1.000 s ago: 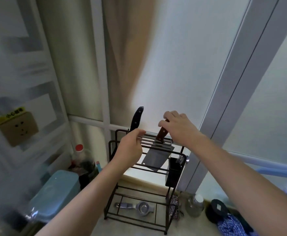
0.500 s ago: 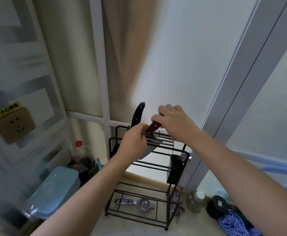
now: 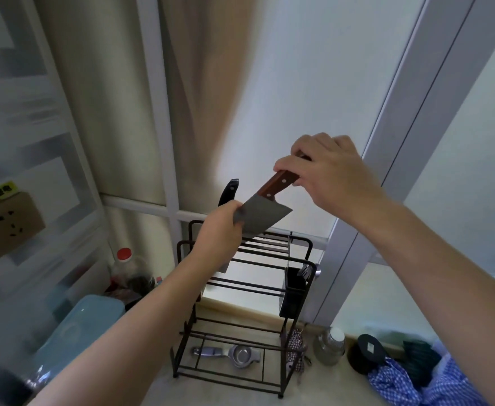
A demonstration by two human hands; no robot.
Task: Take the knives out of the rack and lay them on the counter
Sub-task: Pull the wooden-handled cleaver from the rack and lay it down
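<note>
Since a second ago the cleaver (image 3: 262,213) has come up out of the rack's top slots, where its blade hung between the bars, and is now lifted clear above them; both hands have risen with it.

The tabletop (image 3: 225,397), pale and bare at the front, carries a black wire rack (image 3: 250,300) standing upright against a frosted window. A second knife, showing only its black handle (image 3: 229,191), stands upright in the rack's rear left slot, so the job looks about half done.

The right hand (image 3: 325,171) is closed around the end of the cleaver's brown wooden handle, gripping from above. The left hand (image 3: 221,231) pinches the left edge of the grey blade between thumb and fingers, probably to steady the heavy blade and keep it from swinging as it leaves the bars. Whether the fingers touch the sharp edge cannot be made out.

The cleaver's long axis runs on a slant: handle up and to the right, blade down and to the left, its broad flat side facing the camera.

Under the rack lies a metal strainer (image 3: 242,354). A glass jar (image 3: 330,345) and a blue checked cloth (image 3: 401,382) sit to the right, and a pale blue lidded box (image 3: 76,326) to the left.
</note>
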